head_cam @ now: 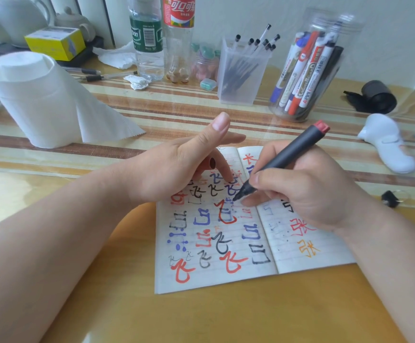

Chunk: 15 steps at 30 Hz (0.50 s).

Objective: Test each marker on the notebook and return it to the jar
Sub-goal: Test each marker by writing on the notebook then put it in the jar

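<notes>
markers (302, 70) inside clear jar (347, 30)

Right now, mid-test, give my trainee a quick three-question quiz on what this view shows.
1. True or false: the black marker in the right hand is capped.
2. The left hand, over the notebook, holds: A) a red cap B) a bottle C) nothing.
3. Fill in: the spare markers stand in the clear ___.

Key: 1 false, its tip is bare; 2 A; 3 jar.
</notes>
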Available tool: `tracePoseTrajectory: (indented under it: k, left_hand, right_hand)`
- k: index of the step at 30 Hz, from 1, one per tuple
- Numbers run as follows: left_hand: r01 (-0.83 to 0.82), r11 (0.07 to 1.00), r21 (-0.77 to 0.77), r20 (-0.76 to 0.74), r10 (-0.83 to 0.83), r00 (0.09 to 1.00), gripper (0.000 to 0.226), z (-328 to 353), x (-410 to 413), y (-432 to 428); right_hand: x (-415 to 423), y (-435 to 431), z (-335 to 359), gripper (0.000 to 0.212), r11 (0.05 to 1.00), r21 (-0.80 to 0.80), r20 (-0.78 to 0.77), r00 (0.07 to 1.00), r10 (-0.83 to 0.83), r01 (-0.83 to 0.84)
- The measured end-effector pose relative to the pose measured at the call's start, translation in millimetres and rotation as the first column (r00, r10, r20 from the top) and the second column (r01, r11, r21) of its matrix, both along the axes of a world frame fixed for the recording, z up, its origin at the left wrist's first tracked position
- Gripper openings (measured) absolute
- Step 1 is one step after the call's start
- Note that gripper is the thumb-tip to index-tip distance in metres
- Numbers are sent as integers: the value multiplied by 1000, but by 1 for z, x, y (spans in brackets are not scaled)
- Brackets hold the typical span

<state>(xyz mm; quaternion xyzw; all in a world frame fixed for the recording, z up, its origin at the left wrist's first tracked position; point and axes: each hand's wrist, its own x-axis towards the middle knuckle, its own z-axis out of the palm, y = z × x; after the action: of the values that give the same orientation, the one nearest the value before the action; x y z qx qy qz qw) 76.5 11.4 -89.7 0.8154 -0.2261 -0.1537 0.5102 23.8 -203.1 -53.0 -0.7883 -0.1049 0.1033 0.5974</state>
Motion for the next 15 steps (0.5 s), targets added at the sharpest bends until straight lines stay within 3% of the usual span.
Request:
tracePoseTrajectory:
  k: [10,15]
  left_hand:
    - [7,999,-47,-11,-7,1000,76,-7,6,0]
    - [7,998,-55,-21,-8,1000,76,-8,6,0]
  right_hand:
    - [-2,4,0,11,961,-278,176,983,43,7]
    - [-1,5,1,14,947,-320,192,980,53,11]
